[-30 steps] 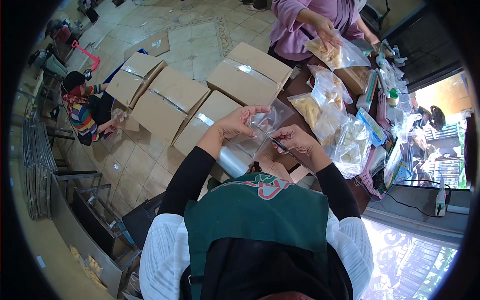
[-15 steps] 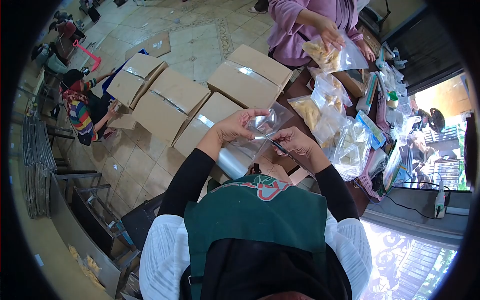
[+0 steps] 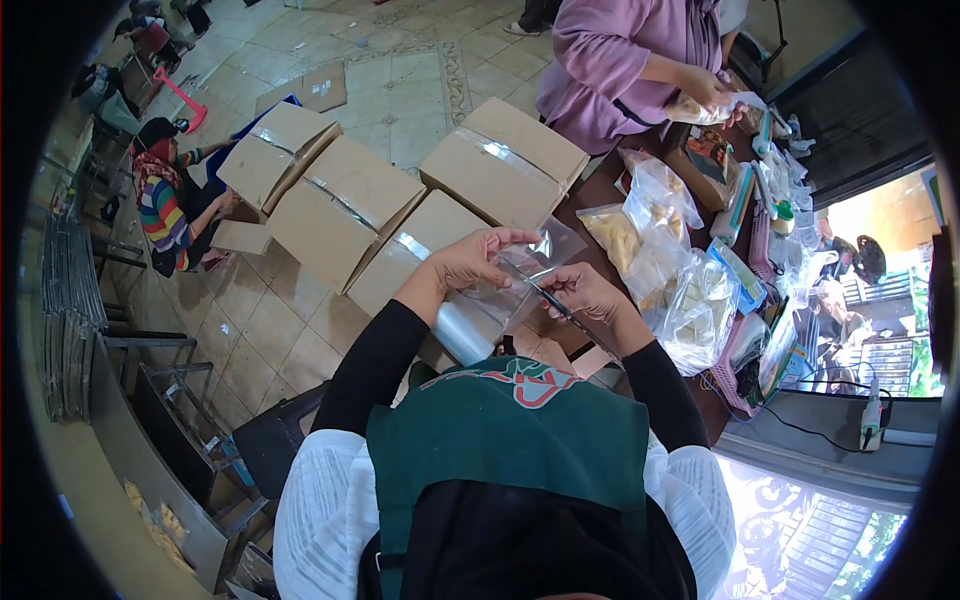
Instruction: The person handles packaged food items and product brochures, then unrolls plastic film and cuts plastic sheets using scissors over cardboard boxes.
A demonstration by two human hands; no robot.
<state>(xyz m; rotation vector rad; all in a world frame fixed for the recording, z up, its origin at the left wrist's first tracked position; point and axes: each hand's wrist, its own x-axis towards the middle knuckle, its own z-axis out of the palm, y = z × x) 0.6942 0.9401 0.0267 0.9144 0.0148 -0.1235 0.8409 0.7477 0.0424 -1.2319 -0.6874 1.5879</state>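
One co-worker's bag (image 3: 697, 110) has moved; left fingers (image 3: 518, 236) curl round plastic (image 3: 560, 243), right fingers (image 3: 562, 275) pinch one tool (image 3: 556, 302) (dark).

Co-worker (image 3: 630, 70) now grips filled bag (image 3: 698, 109) with both hands (image 3: 711, 90).

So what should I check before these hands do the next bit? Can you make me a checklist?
1. Left hand has hold of the clear plastic: ok.
2. Right hand has hold of the slim dark tool: ok.
3. Left fingers safely away from the tool's tip: cannot tell; they look close, and the shiny plastic makes the tip hard to see.
4. Clear plastic cut right through: cannot tell.
5. Co-worker keeping well apart from both hands: ok, that person is across the table, handling another bag.
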